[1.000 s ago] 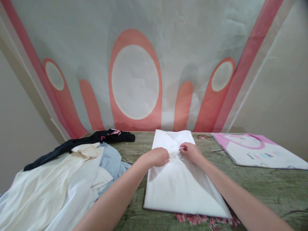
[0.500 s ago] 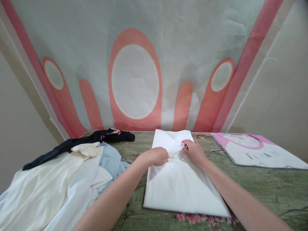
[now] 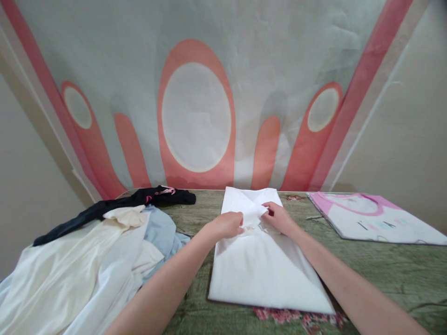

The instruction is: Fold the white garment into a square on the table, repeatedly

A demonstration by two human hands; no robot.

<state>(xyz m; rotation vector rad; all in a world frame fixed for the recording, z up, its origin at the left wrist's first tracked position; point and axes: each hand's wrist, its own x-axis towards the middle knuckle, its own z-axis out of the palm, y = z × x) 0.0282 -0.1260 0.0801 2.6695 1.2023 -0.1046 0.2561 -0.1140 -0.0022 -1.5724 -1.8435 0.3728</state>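
I count one folded white top [image 3: 268, 274] at five o'clock, its cloth pinched by my left hand [image 3: 228, 225] and right hand [image 3: 280, 220]. One printed T-shirt [image 3: 380, 221] lies toward four, one black garment [image 3: 101, 213] toward eight.

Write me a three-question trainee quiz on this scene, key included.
1. True or false: the left hand and the right hand both touch the central white garment.
2. What colour is the neckline trim on the printed garment? A) green B) pink C) black
3. Fill in: the black garment lies to the ____ of the central white garment.

Key: 1. True; 2. B; 3. left
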